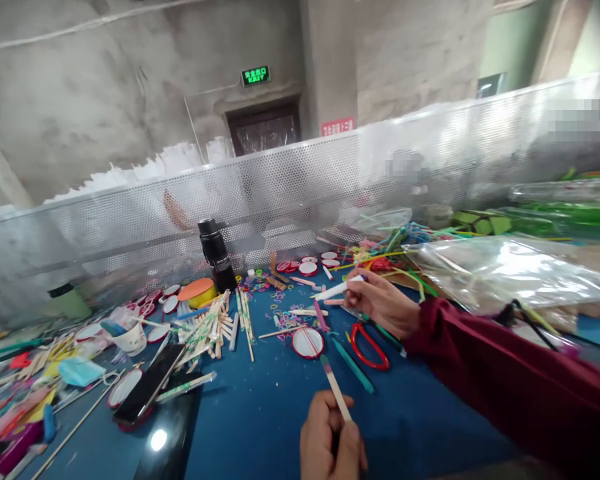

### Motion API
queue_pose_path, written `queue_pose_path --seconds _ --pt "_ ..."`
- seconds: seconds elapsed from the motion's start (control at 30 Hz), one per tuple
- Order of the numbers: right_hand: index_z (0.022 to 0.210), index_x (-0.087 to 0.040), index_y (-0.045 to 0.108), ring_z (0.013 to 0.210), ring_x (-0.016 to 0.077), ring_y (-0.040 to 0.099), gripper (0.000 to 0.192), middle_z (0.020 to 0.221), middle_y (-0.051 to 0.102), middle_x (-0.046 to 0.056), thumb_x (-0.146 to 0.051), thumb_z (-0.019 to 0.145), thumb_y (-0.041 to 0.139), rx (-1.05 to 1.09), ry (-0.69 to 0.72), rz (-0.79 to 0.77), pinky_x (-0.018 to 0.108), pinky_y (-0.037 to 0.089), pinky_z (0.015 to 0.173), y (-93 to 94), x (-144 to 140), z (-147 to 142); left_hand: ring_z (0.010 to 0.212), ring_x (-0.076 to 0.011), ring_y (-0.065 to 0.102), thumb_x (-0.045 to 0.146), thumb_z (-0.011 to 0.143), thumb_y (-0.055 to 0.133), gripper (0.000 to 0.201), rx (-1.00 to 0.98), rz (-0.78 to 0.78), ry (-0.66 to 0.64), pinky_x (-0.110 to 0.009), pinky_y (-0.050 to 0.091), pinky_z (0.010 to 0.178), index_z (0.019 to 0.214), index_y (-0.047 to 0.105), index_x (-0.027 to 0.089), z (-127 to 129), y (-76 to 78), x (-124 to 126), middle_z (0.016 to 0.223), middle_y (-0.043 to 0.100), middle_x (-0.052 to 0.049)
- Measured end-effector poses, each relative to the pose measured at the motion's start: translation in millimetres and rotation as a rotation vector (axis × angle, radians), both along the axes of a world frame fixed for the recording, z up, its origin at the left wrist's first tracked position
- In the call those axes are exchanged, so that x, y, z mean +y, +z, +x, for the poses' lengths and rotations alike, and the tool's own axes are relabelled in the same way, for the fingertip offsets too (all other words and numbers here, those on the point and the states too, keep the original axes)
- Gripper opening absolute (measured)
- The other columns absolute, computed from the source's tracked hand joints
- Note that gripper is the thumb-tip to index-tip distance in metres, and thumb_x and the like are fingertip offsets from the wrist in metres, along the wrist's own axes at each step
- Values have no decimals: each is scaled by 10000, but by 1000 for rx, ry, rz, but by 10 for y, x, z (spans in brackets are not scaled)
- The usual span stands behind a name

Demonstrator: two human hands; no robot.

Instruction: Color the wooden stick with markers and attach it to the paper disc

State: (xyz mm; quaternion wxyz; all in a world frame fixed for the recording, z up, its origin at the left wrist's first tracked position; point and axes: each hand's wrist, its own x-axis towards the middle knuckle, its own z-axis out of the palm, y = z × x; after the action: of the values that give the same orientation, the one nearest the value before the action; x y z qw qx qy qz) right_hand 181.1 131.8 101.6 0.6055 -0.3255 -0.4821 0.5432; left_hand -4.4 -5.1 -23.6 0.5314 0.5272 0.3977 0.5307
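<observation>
Near the bottom centre, my left hand (331, 437) is closed around a pale wooden craft stick (338, 395) that points up and away, its far tip coloured green and pink. My right hand (386, 308), in a dark red sleeve, pinches a white marker pen (333, 291) with its tip aimed left, apart from the stick. Just beyond the stick lies a round white lid with a red rim (309, 342). A teal pen (354, 367) and a red looped tool handle (371, 358) rest below my right hand.
Left of centre lie a pile of wooden sticks (215, 333), a black phone (150, 387) and a paper cup (131, 340). A black thermos (217, 257) stands by the perforated metal screen (300, 193). Clear plastic bags (525, 270) spread at the right of the blue table (250, 427).
</observation>
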Motion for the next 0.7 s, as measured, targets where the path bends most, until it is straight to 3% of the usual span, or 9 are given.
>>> queue_pose_path --seconds 0.13,0.27,0.5,0.7 --pt "754 -211 586 613 92 476 337 636 551 -46 -356 684 882 171 35 -137 267 494 669 -280 -486 -25 558 -99 421 687 922 542 565 73 24 1 -224 322 553 1094 606 153 -40 214 -93 624 508 30" --pt "747 -213 585 608 98 483 314 630 540 -49 -321 687 873 235 36 -169 271 501 648 -467 -598 -9 623 -112 458 572 989 513 448 126 24 -25 -237 351 602 1122 589 150 -80 322 -137 676 502 27" --pt "733 -224 547 535 118 483 290 617 557 -37 -385 760 787 164 -15 -92 301 472 552 -506 -755 -92 632 -115 478 433 1022 494 301 154 53 -6 -244 375 633 1120 569 159 -74 331 -137 684 520 31" --pt "715 -245 555 514 110 409 216 550 398 -78 -299 754 761 283 -127 1 288 465 557 -590 -1012 -291 606 -109 476 344 1008 514 199 211 83 27 -234 364 599 1086 575 171 -62 394 -163 673 516 38"
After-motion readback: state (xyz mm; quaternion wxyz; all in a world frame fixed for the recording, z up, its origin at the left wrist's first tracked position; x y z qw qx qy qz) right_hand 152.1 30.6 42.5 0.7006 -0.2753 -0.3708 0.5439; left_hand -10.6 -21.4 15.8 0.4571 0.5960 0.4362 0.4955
